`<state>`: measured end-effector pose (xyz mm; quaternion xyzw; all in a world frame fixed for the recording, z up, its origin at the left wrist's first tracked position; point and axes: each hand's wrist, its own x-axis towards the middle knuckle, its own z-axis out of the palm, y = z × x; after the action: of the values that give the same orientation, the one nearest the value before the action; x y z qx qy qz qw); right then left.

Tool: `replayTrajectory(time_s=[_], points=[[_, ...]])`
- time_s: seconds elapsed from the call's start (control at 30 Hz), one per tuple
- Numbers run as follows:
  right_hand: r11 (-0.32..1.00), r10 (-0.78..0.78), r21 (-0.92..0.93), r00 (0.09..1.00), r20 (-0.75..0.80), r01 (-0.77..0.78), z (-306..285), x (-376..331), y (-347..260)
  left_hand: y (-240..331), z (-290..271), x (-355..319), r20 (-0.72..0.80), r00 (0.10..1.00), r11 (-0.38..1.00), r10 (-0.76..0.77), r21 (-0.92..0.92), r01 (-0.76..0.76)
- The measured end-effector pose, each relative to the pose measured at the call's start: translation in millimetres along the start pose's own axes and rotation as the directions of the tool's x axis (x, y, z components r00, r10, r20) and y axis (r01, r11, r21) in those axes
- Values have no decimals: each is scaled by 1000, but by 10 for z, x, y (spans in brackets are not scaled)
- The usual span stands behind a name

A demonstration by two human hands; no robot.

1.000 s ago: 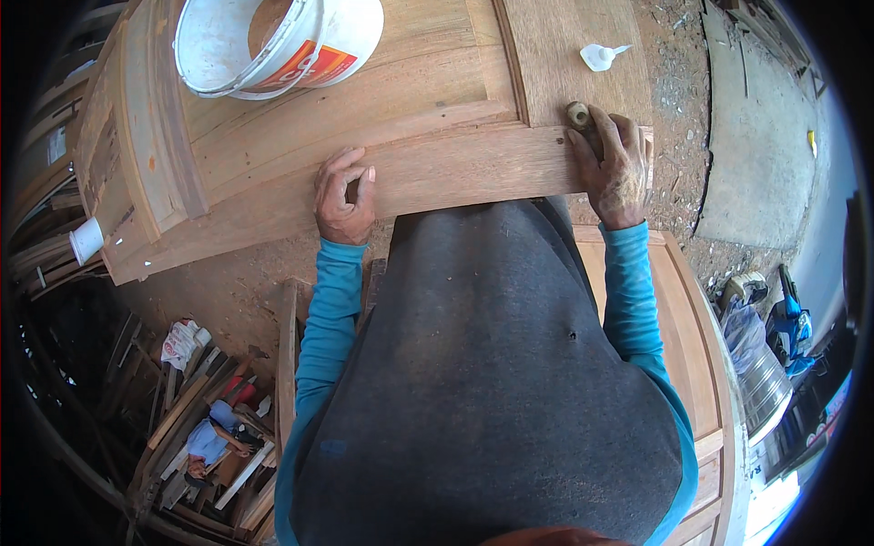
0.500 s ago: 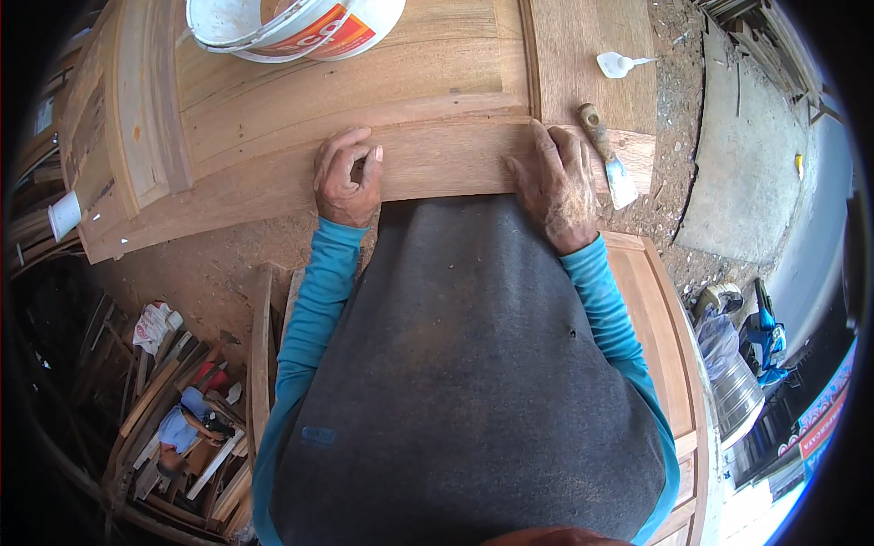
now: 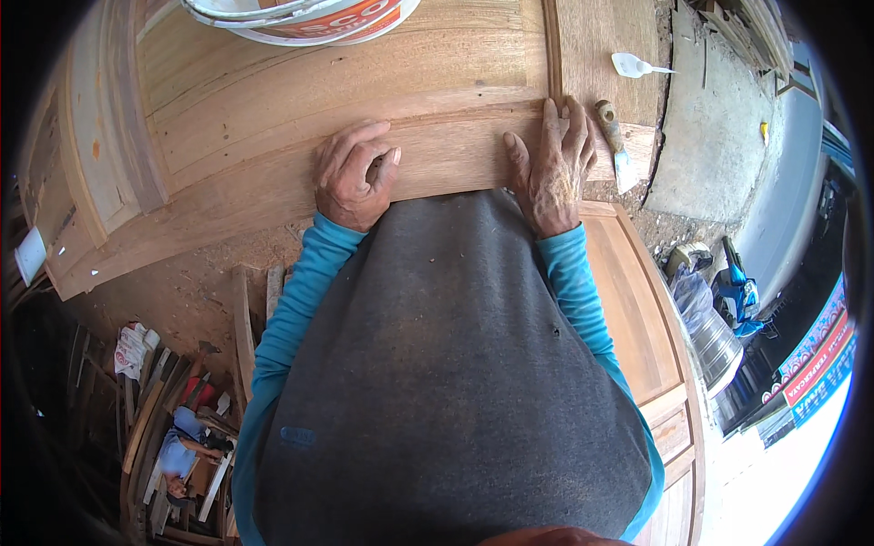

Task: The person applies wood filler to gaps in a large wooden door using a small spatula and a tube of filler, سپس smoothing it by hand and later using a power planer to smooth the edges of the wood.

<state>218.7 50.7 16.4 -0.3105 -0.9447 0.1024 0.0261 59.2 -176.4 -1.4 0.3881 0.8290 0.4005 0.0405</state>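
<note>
A panelled wooden door [image 3: 337, 91] lies flat in front of me, its near edge close to my dark shirt. My left hand [image 3: 355, 177] rests on the near rail with bent fingers, the thumb apart from them and nothing between. Farther right on the same rail is my right hand [image 3: 552, 173], empty, fingers stretched forward and thumb held away. Just beyond its fingers lies a putty knife [image 3: 614, 136] with a worn wooden handle and a pale-smeared blade. A small white squeeze bottle [image 3: 630, 65] with a thin nozzle lies farther back on the door.
A white and red bucket [image 3: 339, 23] stands on the door's far part. A white cup [image 3: 30, 255] is at its left end. Another panelled door [image 3: 633, 300] lies to my right. Timber pieces [image 3: 146, 409] and a person [image 3: 182, 446] are at lower left; a metal container [image 3: 710, 350] stands right.
My view has shifted and turned slightly. The left fingers have straightened a little, and the right thumb stands farther from its fingers. Both hands remain on the rail; the tools lie as before.
</note>
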Motion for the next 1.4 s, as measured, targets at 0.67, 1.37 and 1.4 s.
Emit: replayTrajectory(time_s=[0.67, 1.37, 1.4], points=[[1000, 3, -9, 1000, 6, -3, -9, 7, -92, -81, 42, 14, -18, 1000, 999, 8, -45, -9], [977, 166, 191, 897, -409, -94, -524, 423, 481, 32, 52, 25, -31, 999, 999, -32, 0, 32], [975, 185, 188, 898, -400, -117, -525, 469, 645, 20, 51, 47, -25, 999, 1000, -31, 1, 31]])
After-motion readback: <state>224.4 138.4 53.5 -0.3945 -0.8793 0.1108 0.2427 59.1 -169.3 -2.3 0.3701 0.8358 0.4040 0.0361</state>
